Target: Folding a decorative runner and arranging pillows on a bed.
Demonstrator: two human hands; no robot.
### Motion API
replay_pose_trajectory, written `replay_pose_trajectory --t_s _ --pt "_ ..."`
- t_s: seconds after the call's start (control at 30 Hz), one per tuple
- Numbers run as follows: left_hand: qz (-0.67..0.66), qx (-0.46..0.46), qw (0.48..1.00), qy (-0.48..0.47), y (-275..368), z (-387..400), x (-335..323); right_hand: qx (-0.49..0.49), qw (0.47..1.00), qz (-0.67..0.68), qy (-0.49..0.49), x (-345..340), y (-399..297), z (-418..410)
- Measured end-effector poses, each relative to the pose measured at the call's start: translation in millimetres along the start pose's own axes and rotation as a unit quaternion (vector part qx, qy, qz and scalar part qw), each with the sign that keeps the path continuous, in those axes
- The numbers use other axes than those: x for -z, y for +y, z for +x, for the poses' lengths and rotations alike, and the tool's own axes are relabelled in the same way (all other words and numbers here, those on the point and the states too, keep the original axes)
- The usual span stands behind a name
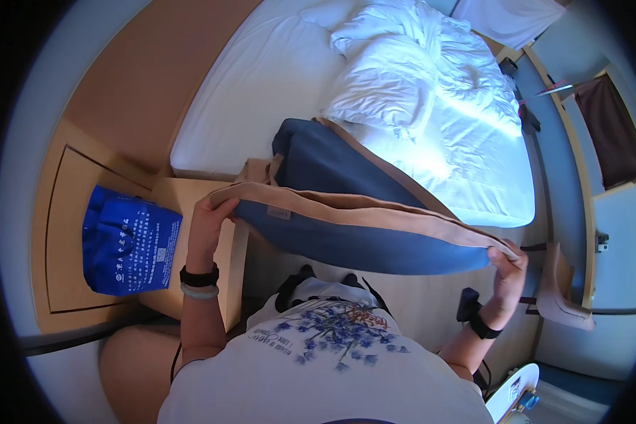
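A wide blue cloth (360, 244) with a tan border hangs stretched out in front of me, and a small label is sewn near its left end. My left hand (212, 214) pinches the left end of the tan border between thumb and fingers. At the other end of that border, my right hand (509, 270) grips the corner. The border sags a little and gapes in folds between my hands. Farther off, more of the same blue cloth rises over the near edge of the bed (249, 100); what lies under it is hidden.
Rumpled white bedding (403, 74) lies on the bed. A blue bag with writing (132, 244) stands left by a light wooden cabinet (228, 259). To the right is a beige chair (559, 297). A white board (514, 389) with a blue wheel shows at lower right.
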State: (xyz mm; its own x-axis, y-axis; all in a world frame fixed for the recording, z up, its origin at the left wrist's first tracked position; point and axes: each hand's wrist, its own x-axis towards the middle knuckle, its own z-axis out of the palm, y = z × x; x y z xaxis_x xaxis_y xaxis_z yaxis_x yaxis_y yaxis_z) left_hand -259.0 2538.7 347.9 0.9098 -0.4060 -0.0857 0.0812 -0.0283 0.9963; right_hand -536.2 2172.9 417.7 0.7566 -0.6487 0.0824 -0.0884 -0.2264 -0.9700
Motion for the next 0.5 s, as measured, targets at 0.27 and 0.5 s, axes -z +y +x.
replay_pose_trajectory --t_s 0.27,0.5 --pt "-0.016 0.020 0.974 -0.225 -5.8 13.5 -168.1 0.069 0.945 -0.049 0.316 127.8 -22.5 -44.8" --pt "-0.130 0.056 0.901 -0.410 -8.6 -10.8 -304.8 0.138 0.731 -0.388 0.544 239.9 -54.2 -99.4"
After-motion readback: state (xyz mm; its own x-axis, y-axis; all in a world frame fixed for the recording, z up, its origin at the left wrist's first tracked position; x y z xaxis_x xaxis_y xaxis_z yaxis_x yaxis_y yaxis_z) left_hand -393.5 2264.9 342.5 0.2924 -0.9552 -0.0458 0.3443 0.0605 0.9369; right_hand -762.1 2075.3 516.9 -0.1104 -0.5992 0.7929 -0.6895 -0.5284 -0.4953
